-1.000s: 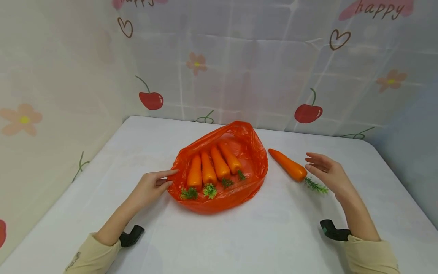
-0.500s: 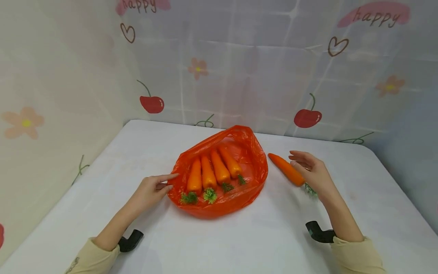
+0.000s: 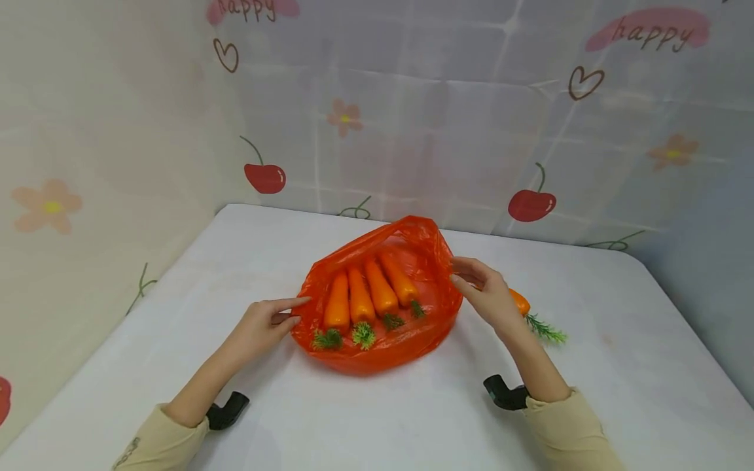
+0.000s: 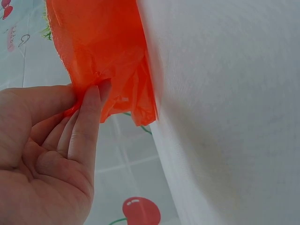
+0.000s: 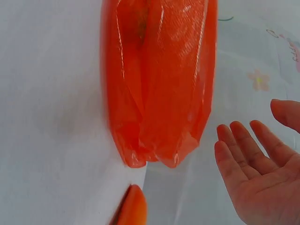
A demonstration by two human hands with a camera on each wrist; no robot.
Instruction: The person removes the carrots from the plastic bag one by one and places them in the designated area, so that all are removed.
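An orange-red plastic bag (image 3: 368,364) lies with its mouth spread on the white table. Several carrots (image 3: 381,293) with green tops rest side by side inside it. At the bag's left edge my left hand (image 3: 259,329) pinches the film between thumb and fingers, plain in the left wrist view, where the bag (image 4: 103,42) hangs from the grip. My right hand (image 3: 493,301) is at the bag's right rim in the head view. The right wrist view shows its fingers (image 5: 248,145) spread, apart from the bag (image 5: 173,84), with nothing in them.
One loose carrot (image 3: 521,303) lies on the table right of the bag, partly hidden behind my right hand. A printed curtain (image 3: 412,131) stands behind the table (image 3: 377,425). A black wrist mount (image 3: 505,394) sticks out from each sleeve.
My right hand has moved left, from over the loose carrot to the bag's right rim. My left hand keeps its grip, and the bag and carrots stay in place.
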